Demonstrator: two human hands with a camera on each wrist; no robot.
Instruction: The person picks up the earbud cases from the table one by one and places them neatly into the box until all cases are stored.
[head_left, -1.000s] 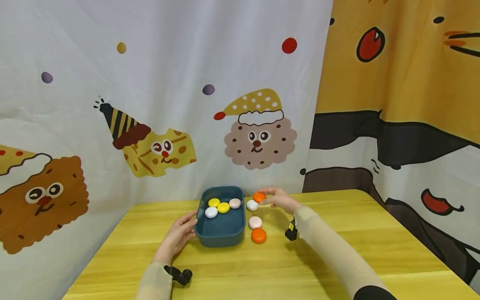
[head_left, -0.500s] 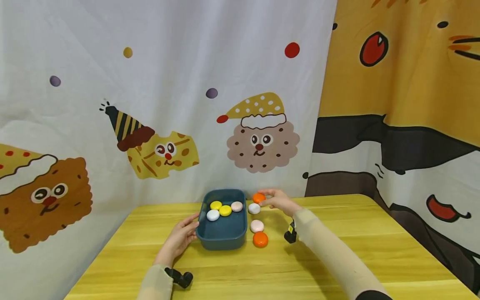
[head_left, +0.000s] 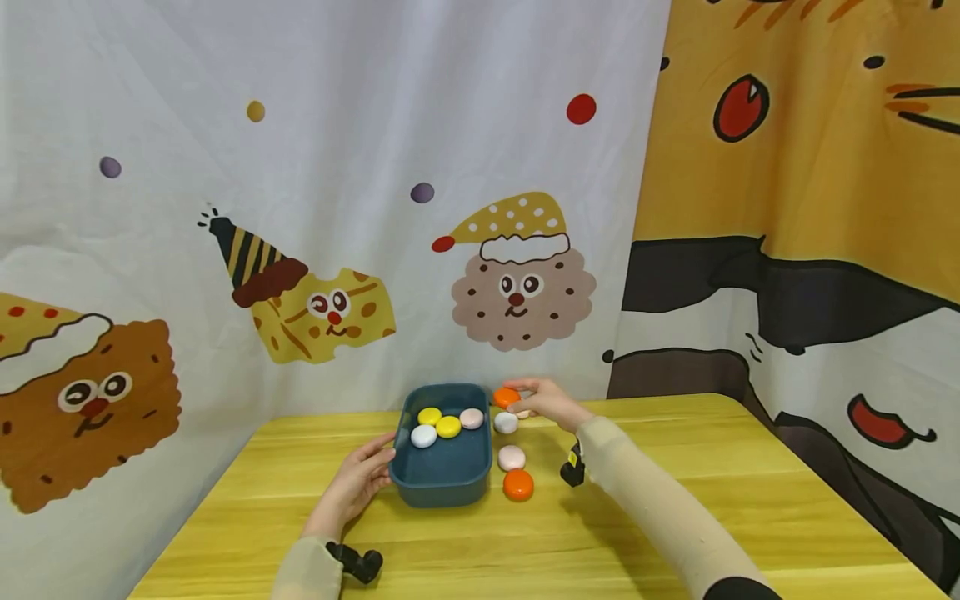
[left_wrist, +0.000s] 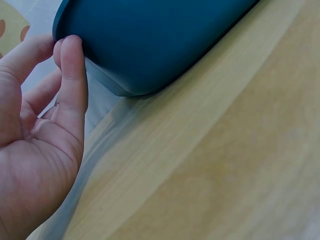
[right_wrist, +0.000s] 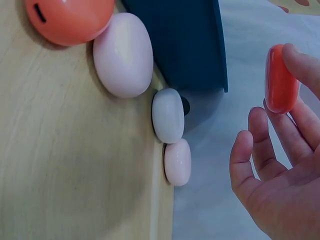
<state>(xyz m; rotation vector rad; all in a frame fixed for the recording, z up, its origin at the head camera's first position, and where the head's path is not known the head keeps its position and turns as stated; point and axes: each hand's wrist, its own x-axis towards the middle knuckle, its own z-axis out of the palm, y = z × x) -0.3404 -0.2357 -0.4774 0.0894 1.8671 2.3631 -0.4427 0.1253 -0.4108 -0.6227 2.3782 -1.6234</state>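
My right hand [head_left: 551, 403] pinches a glossy orange disc [right_wrist: 281, 80] between thumb and fingertips. It holds the disc above the table, just right of the bin's far right corner. In the right wrist view the disc is edge-on and the other fingers are loosely bent. At the left, my left hand [head_left: 356, 479] touches the rim and outer wall of a dark blue bin [left_wrist: 150, 45] with its fingertips. Inside the bin lie two yellow discs [head_left: 448, 427], a white disc [head_left: 423, 436] and a pale pink disc [head_left: 471, 418].
Right of the bin, a white disc [head_left: 506, 422], a pink disc [head_left: 512, 457] and an orange disc [head_left: 518, 485] lie in a row. Another pale pink disc [right_wrist: 177, 162] lies partly behind my right hand. A printed curtain [head_left: 360, 150] hangs behind the wooden table [head_left: 450, 550].
My right hand has moved slightly left toward the bin with the orange disc, and part of a pale pink disc now shows beside its fingers. My left hand stays at the bin.
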